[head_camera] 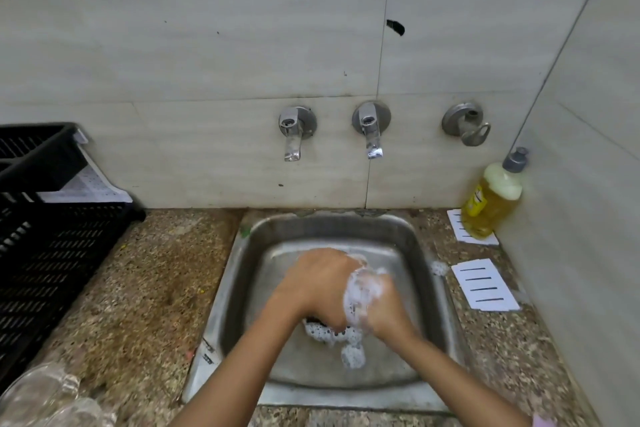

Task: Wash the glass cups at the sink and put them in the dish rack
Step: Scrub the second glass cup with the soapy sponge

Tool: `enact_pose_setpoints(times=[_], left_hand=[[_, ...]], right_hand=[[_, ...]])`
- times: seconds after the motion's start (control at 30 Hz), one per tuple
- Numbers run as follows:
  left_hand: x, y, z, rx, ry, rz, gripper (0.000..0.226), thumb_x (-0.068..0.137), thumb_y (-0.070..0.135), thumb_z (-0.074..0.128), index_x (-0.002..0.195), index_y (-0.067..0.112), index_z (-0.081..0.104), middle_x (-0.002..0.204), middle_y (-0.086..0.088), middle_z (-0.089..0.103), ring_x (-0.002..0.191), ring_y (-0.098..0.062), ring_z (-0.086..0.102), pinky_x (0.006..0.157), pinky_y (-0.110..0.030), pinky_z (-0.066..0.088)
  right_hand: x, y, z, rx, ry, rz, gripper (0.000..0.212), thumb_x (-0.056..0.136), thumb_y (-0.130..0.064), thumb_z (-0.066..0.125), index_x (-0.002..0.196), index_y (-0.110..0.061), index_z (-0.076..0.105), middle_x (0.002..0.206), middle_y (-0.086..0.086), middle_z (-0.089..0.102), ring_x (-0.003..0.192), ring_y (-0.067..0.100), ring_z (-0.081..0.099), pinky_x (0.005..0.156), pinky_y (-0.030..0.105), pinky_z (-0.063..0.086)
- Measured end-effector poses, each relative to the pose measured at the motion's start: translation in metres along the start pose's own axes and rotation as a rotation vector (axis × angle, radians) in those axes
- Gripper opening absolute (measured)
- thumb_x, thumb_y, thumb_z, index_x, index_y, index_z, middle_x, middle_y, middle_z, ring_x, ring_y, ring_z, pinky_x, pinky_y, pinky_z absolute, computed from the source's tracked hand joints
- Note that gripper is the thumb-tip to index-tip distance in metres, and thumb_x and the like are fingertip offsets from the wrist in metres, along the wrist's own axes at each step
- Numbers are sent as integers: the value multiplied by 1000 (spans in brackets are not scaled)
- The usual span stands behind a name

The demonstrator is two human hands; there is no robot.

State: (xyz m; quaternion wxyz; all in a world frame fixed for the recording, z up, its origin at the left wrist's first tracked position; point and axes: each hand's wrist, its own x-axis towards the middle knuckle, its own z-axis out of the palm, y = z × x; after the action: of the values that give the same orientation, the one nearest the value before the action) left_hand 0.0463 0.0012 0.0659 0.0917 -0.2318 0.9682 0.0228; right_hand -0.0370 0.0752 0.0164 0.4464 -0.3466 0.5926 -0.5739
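Both hands are down in the sink [329,226], pressed together and thick with foam. The left hand [318,288] curls over something dark and sudsy beneath it. The right hand [379,305] bunches up against it, lather hiding the fingers, so I can't tell what either one actually holds. Blurred glass cups [45,399] sit at the front-left corner of the desk [156,288]. The black dish rack [52,246] lines the left edge, and a yellow soap bottle [491,201] stands at the back-right corner.
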Motion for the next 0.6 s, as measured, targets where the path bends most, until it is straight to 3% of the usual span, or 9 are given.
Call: enact_pose_setpoints(times=[0.1, 0.17, 0.23, 0.3, 0.37, 0.4, 0.47, 0.53, 0.6], left_hand=[[7, 1, 12, 6, 135, 63, 31, 69, 30, 67, 98, 25, 56, 98, 3, 58, 95, -18, 52, 65, -30, 39], [13, -1, 21, 3, 183, 110, 40, 70, 27, 68, 109, 24, 57, 106, 1, 56, 100, -19, 49, 68, -31, 40], [17, -6, 33, -4, 365, 187, 54, 59, 28, 73, 111, 28, 57, 108, 2, 55, 103, -19, 48, 83, -40, 47], [18, -12, 44, -118, 512, 207, 74, 51, 41, 71, 121, 35, 49, 124, 2, 49, 125, -22, 39, 106, -59, 25], [15, -15, 54, -571, 514, 158, 95, 53, 60, 72, 137, 39, 34, 146, 5, 30, 142, -19, 19, 112, -51, 14], [13, -10, 55, -928, 491, 85, 105, 51, 65, 74, 141, 37, 29, 149, 4, 26, 142, -18, 21, 112, -46, 23], [15, 4, 56, -1788, 439, -234, 108, 47, 62, 81, 139, 28, 36, 141, -8, 44, 126, -25, 48, 100, -47, 45], [19, 16, 58, -2379, 234, -526, 79, 53, 42, 84, 118, 7, 58, 104, -19, 68, 89, -32, 68, 76, -45, 58], [28, 17, 58, -2462, 124, -766, 38, 66, 33, 72, 88, 2, 69, 75, -16, 69, 64, -29, 67, 57, -34, 57]], right_hand=[[11, 14, 4, 589, 128, 292, 33, 90, 10, 40, 75, -6, 64, 70, 6, 67, 61, 6, 65, 56, 21, 54], [16, 19, 2, 658, 118, 411, 36, 92, 8, 34, 77, -2, 65, 79, 17, 64, 66, 19, 65, 55, 23, 55], [16, 16, -3, 650, 148, 416, 45, 94, 5, 31, 69, -6, 66, 70, 17, 61, 60, 21, 60, 49, 22, 50], [15, 14, -14, 641, 150, 384, 39, 96, 1, 32, 72, -6, 62, 62, 9, 64, 56, 18, 62, 46, 21, 51], [13, 5, -19, 673, 102, 308, 34, 96, 0, 33, 78, -4, 62, 62, 8, 68, 55, 17, 66, 44, 22, 52], [13, 5, -19, 623, 111, 268, 32, 94, 2, 35, 79, -4, 62, 61, 5, 69, 56, 16, 67, 43, 21, 51], [15, 8, -17, 366, 166, 159, 24, 89, 7, 45, 78, -5, 63, 65, 4, 70, 65, 17, 68, 45, 21, 51], [13, 17, -14, -23, 133, -14, 16, 78, 1, 52, 80, -6, 66, 79, 5, 71, 77, 17, 69, 58, 25, 55], [7, 17, -14, -143, -82, -25, 32, 77, -2, 48, 95, -24, 64, 95, -8, 68, 92, 5, 65, 75, 19, 53]])
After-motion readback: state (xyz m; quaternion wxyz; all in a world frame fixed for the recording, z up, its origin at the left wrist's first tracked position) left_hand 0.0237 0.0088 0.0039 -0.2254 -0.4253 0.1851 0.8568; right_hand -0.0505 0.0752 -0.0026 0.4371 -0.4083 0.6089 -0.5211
